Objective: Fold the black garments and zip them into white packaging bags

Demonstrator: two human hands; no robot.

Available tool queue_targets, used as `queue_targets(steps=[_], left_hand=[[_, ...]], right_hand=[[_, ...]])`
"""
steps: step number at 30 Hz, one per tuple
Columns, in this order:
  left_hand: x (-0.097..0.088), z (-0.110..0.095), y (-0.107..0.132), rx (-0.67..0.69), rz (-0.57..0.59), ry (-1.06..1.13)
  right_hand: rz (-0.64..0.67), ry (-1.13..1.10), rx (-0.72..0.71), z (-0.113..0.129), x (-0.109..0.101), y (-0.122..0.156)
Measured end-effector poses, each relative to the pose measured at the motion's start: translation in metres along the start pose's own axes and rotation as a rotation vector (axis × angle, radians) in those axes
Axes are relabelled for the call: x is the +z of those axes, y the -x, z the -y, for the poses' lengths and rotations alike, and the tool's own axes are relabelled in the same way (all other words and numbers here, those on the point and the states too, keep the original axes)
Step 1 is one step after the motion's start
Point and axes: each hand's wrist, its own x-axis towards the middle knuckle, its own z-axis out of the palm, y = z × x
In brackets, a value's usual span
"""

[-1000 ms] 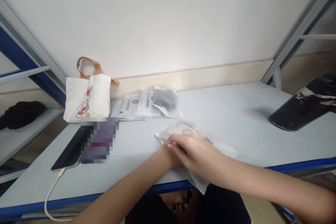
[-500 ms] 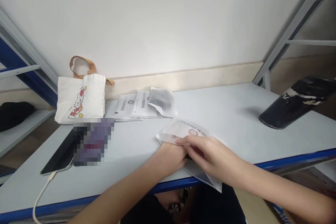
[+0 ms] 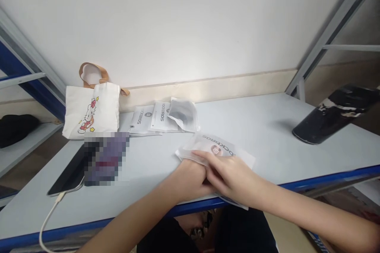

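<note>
- Pressing the right hand (image 3: 230,176) down on a translucent Rockbros plastic pouch (image 3: 215,146), fingers closed onto it, the pouch lying just in front of the stacked Rockbros packets (image 3: 160,118)
- Seeming light, soft, slippery; best taken by its flat edge
- Hiding the left hand (image 3: 188,180) partly: grip cannot be told
- Covering the area left of the packets with a pixelated patch (image 3: 107,158)

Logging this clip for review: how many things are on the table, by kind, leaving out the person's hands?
ROCKBROS packets: 4
Cartoon-print canvas tote bag: 1
Black phone: 1
White charging cable: 1
Black scuffed bottle: 1
Total: 8

A pixelated patch beside the phone hides whatever is there, so it is not counted.
</note>
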Motion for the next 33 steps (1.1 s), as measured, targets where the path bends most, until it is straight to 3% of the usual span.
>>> queue_targets(steps=[1, 3, 6, 13, 18, 22, 25, 28, 31, 33], left_hand=[[-0.011, 0.001, -0.002, 0.056, 0.026, -0.025], [-0.024, 0.000, -0.006, 0.147, -0.059, -0.066], [-0.031, -0.001, -0.009, 0.210, -0.172, -0.172], [-0.040, 0.019, 0.006, 0.091, 0.155, -0.222], [-0.037, 0.028, 0.015, 0.152, 0.075, -0.298], [-0.033, 0.021, 0.015, 0.172, 0.087, -0.276], [-0.031, 0.012, 0.014, 0.205, 0.040, -0.270], [-0.030, 0.006, 0.013, 0.230, -0.016, -0.253], [-0.030, 0.003, 0.012, 0.240, -0.061, -0.240], [-0.031, 0.002, 0.011, 0.228, -0.093, -0.240]], right_hand=[[-0.005, -0.012, 0.020, -0.003, -0.005, 0.004], [-0.003, -0.023, 0.033, -0.010, -0.013, 0.011], [0.026, 0.034, 0.006, -0.024, -0.021, 0.022], [0.038, 0.228, -0.054, -0.053, -0.016, 0.041], [0.036, 0.187, -0.007, -0.060, -0.013, 0.041], [-0.048, 0.179, 0.060, -0.047, -0.012, 0.040], [-0.117, 0.155, -0.046, -0.027, -0.002, 0.040], [-0.242, 0.269, -0.214, -0.014, 0.015, 0.040], [-0.392, 0.402, -0.319, -0.015, 0.029, 0.038], [-0.421, 0.438, -0.359, -0.019, 0.033, 0.036]])
